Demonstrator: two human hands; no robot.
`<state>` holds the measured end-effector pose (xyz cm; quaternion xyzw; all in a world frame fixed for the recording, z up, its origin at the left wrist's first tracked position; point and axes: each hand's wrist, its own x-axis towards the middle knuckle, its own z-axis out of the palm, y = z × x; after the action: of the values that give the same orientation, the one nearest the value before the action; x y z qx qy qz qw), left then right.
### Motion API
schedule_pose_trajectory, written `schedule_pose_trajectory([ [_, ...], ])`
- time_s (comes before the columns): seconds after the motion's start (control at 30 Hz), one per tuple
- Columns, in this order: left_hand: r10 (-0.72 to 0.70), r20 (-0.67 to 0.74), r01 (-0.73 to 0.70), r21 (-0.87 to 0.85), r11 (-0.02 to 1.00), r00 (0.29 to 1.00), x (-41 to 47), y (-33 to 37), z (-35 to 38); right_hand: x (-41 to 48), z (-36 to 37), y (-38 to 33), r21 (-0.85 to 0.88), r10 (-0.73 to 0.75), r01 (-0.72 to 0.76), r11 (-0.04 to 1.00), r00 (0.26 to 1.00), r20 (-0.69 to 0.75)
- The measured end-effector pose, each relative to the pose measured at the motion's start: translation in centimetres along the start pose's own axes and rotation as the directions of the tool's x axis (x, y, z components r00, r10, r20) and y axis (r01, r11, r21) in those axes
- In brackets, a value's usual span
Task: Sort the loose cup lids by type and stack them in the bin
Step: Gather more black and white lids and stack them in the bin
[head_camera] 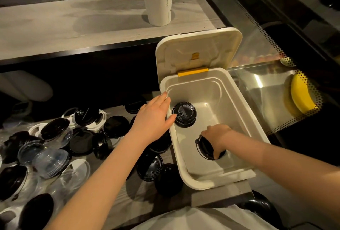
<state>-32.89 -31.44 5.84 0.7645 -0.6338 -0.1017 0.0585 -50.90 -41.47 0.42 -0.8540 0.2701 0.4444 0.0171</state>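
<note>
Inside the bin (220, 101), toward its 6 o'clock end, a black lid (206, 149) sits low near the floor, tipped a little so its top faces 9 o'clock. I cannot tell whether it is one lid or a short stack. The right grip (218, 135) comes at it from 3 o'clock and is clenched round its 2 o'clock edge, fingers curled down over the rim. Being round, the lid has no long axis to line up; the step in hand looks like setting it down flat.

At 11 o'clock from it, well apart, a second black lid (184, 114) with a sip-tab lies flat on the bin floor, near the 9 o'clock wall. Nothing else shows in the bin.

The left grip (155, 117) lies released across the bin's 9 o'clock rim, fingers straight, thumb just beside that second lid, holding nothing.

Outward at 9 o'clock, on the worktop (139, 193), lies the loose heap (64, 137): black lids, clear lids (49, 158) and white lids (79, 167), mixed and overlapping. A few black ones lie just beside the bin's outer wall. The left grip is the nearer to that heap, so the next pick probably falls to it, a short reach toward 8 o'clock.

The bin's hinged cover (198, 49) stands open at 12 o'clock. Beyond it, a shelf (73, 18) carries a tall white sleeve of cups (159, 0).
</note>
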Motion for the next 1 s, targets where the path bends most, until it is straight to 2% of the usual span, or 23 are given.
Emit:
schedule_pose_trajectory([
  [0.07,0.001,0.000,-0.001,-0.001,1.000,1.000,0.0,0.0,0.0,0.7,0.6,-0.5,-0.022,-0.005,0.004,1.000,0.998,-0.062],
  [0.23,0.010,-0.001,-0.010,0.036,0.999,1.000,0.0,-0.1,0.0,2.4,-0.3,1.2,0.103,0.077,-0.053,0.993,0.965,-0.250],
  [0.4,0.023,0.001,-0.023,0.070,0.997,1.000,0.0,0.0,-0.2,2.9,-1.2,1.3,0.149,0.099,-0.070,0.986,0.976,-0.195],
  [0.53,0.040,0.016,-0.041,0.052,0.998,0.999,0.1,-0.3,-0.7,1.2,-2.9,1.5,0.273,0.148,-0.072,0.959,0.951,-0.271],
  [0.67,0.004,-0.006,-0.004,0.009,1.000,1.000,-0.6,-2.5,-2.5,-1.8,-6.2,0.5,0.429,0.246,-0.034,0.903,0.858,-0.451],
  [0.8,-0.089,-0.067,0.092,0.046,0.995,0.994,-2.8,-7.1,-4.0,-4.7,-9.1,-2.9,0.485,0.266,0.172,0.857,0.659,-0.704],
  [0.87,-0.126,-0.066,0.128,0.029,0.991,0.990,-4.4,-9.5,-4.2,-6.0,-10.3,-5.7,0.461,0.234,0.261,0.848,0.594,-0.769],
  [0.93,-0.154,-0.049,0.155,0.019,0.988,0.987,-6.2,-11.7,-3.6,-6.3,-10.8,-8.7,0.441,0.192,0.327,0.836,0.578,-0.793],
  [1.0,-0.169,0.004,0.169,0.033,0.985,0.986,-8.1,-13.4,-2.2,-6.0,-10.6,-11.9,0.435,0.145,0.372,0.820,0.599,-0.787],
])
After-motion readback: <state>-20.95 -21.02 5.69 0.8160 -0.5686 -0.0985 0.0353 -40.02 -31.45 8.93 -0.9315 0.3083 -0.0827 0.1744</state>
